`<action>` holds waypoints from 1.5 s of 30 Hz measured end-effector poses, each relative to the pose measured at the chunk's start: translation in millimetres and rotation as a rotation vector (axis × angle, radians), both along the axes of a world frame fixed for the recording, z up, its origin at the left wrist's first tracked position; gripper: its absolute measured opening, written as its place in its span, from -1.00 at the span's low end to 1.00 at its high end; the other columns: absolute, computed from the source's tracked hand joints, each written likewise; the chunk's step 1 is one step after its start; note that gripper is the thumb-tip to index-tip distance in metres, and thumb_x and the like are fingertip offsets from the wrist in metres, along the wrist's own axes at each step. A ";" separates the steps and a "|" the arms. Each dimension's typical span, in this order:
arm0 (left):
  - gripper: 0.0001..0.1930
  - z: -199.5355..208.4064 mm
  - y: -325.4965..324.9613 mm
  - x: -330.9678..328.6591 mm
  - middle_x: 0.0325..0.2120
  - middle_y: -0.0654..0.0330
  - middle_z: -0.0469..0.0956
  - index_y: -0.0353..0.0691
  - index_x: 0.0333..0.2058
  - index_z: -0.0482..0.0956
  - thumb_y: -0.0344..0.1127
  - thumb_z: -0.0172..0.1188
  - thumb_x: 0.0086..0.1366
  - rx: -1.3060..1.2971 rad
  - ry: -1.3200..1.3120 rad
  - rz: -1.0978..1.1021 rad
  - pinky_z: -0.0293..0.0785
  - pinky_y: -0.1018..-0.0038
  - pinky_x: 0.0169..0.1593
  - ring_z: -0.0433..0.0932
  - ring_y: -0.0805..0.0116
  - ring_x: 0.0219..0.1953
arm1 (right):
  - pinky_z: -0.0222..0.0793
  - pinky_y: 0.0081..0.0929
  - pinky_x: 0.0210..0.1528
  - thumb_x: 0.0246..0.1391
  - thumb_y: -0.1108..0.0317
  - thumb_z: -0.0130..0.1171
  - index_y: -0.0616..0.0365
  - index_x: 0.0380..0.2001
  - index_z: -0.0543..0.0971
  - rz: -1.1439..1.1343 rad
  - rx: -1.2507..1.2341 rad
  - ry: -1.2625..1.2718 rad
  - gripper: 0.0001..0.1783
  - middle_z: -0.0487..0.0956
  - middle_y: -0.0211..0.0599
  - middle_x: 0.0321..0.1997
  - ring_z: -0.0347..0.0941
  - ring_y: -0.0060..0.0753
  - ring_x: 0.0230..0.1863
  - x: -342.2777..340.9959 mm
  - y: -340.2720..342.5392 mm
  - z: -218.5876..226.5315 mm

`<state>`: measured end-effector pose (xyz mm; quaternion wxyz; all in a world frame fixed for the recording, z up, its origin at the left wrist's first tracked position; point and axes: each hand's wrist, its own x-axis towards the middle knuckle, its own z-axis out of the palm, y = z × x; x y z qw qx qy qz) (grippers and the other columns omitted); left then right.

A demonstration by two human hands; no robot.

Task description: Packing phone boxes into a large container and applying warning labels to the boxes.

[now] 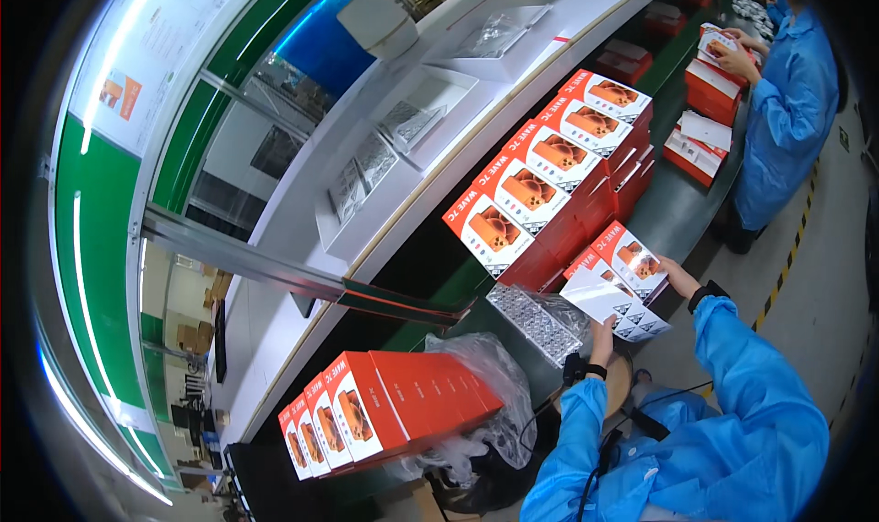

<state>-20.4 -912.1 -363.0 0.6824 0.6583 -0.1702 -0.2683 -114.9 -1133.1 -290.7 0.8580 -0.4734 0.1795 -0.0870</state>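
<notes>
My right hand [678, 278] is closed on the right edge of a red and white box [627, 255], printed with an orange picture. At the box's near side, my left hand [602, 337] pinches the lower edge of a white sheet [591, 295] bearing several black-and-white patches. The sheet overlaps the near part of the boxes, so what lies beneath is hidden. To the left of my left hand lies a grey-patterned block in clear plastic [538, 322]. Beyond my hands, several like boxes stand in a stacked row [531, 192] on the dark green belt.
Another row of red boxes [389, 403] stands at the near left, beside crumpled clear plastic [494, 366]. White trays [366, 188] with clear plastic pieces rest on the white bench [275, 316]. At the far right, a co-worker in blue [787, 110] handles boxes near an opened red box [696, 148].
</notes>
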 end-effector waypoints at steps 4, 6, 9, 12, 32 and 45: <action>-0.63 25.2 14.8 7.6 -0.10 -0.09 0.40 -0.48 -0.09 0.35 -0.36 0.05 0.16 0.165 -0.350 0.057 0.23 0.36 0.05 0.37 0.11 -0.02 | 0.07 -0.34 0.24 -0.06 0.35 0.05 0.27 0.14 0.27 -0.233 -1.144 0.332 -0.38 0.30 0.01 0.16 0.21 -0.10 0.19 -9.4 3.4 -19.5; -0.69 61.8 40.9 12.0 -0.25 -0.02 0.54 -0.47 -0.14 0.42 -0.34 0.05 0.21 0.189 -0.147 0.031 0.36 0.41 -0.10 0.50 0.21 -0.20 | 0.06 -0.24 0.23 -0.13 0.35 0.16 0.26 0.07 0.32 -0.321 -1.590 0.280 -0.38 0.28 0.11 0.11 0.19 0.03 0.16 -8.8 33.2 44.8; -0.74 166.3 81.1 -3.2 -0.33 0.13 0.57 -0.43 -0.18 0.46 -0.37 0.12 0.21 0.035 -0.034 0.060 0.41 0.49 -0.19 0.52 0.39 -0.29 | 0.27 -0.37 0.04 -0.06 0.36 0.19 0.25 -0.12 0.44 0.044 -1.032 0.026 -0.61 0.44 -0.08 -0.09 0.39 -0.23 -0.04 -9.9 91.1 122.0; -0.71 234.7 128.2 -11.1 -0.25 0.21 0.54 -0.39 -0.11 0.41 -0.44 0.18 0.20 -0.048 -0.024 0.049 0.40 0.58 -0.16 0.49 0.51 -0.24 | 0.39 -0.59 -0.24 0.09 0.35 0.13 0.28 -0.27 0.50 0.318 -0.709 -0.113 -0.79 0.53 -0.30 -0.37 0.44 -0.60 -0.34 3.1 157.5 178.5; -0.75 367.5 386.8 -54.1 -0.42 0.03 0.61 -0.38 -0.25 0.53 -0.53 0.28 0.04 0.115 -0.573 0.632 0.48 0.50 -0.33 0.63 0.28 -0.41 | 0.38 -0.44 -0.25 -0.10 0.40 0.29 0.18 -0.35 0.54 0.383 -1.047 -0.806 -0.80 0.53 -0.33 -0.34 0.46 -0.29 -0.29 66.8 423.4 322.6; -0.84 380.2 467.9 -18.6 -0.60 -0.04 0.52 -0.43 -0.33 0.47 -0.46 0.18 0.14 0.460 -0.732 0.681 0.44 0.35 -0.52 0.57 0.07 -0.59 | 0.40 -0.46 -0.34 -0.05 0.34 0.24 0.19 -0.46 0.49 0.625 -1.061 -0.620 -0.83 0.51 -0.29 -0.43 0.50 -0.28 -0.37 108.4 503.6 343.2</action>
